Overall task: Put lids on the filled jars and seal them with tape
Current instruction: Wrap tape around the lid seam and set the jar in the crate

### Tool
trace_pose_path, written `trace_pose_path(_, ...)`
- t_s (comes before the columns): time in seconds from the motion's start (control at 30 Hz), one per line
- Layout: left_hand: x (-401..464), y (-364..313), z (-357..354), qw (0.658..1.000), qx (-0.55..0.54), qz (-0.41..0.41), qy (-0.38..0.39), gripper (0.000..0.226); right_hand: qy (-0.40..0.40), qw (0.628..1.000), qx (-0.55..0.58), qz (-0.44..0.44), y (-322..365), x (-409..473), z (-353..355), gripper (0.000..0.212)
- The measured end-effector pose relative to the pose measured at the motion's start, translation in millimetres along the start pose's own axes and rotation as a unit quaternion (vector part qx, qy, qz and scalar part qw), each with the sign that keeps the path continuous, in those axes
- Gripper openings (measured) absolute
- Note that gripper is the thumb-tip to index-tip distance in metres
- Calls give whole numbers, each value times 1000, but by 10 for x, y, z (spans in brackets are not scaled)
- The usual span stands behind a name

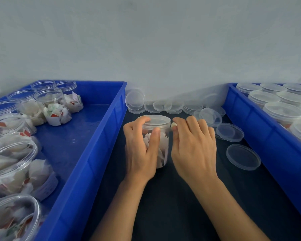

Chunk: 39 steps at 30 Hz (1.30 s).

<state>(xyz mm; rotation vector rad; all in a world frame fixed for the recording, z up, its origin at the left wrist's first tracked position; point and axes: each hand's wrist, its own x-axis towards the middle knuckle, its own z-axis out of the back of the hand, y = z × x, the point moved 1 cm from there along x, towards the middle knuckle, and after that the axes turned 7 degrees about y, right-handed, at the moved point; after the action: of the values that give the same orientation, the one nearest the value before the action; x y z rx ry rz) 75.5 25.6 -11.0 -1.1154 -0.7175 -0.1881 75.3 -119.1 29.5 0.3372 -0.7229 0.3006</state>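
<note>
The jar [161,145] stands upright on the dark desk [181,197], between the two blue crates, with a clear lid [156,120] already sitting on its mouth. It is thin clear plastic packed with white paper-wrapped pieces, so it is probably light, a little springy in the wall and smooth enough to slip or turn if held loosely. The sound place to hold is the upper wall just under the lid, where the rim stiffens it. The left hand [141,150] grips it there, fingers curled over the lid edge and thumb pressed on the front wall. The right hand [193,146] pinches something small and pale, likely the tape [173,125], just beside the lid's right edge; whether it touches the jar cannot be told. Tape this thin would crease and stick to itself easily.

Loose lids [242,157] lie to the right and along the wall. The left crate [87,162] holds open filled jars; the right crate [268,136] holds lidded ones.
</note>
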Motion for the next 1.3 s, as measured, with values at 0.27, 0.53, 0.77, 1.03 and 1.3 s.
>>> trace_pose_path(0.27,37,-10,30,1000,-2,-4,2,29,8,1000,1,-11,12,-7,7,23)
trace_pose_path(0.53,56,-22,72,1000,-19,-1,12,24,16,1000,-5,-23,9,-3,16,20)
trace_pose_path(0.77,72,-28,106,999,-25,16,22,25,34,999,5,-36,6,2,38,20)
trace_pose_path(1.03,76,-107,109,997,0,61,50,39,81,979,153,-109,-133,20,120,17)
trace_pose_path(1.3,58,-207,6,993,46,85,71,54,74,974,174,-123,-194,11,134,15)
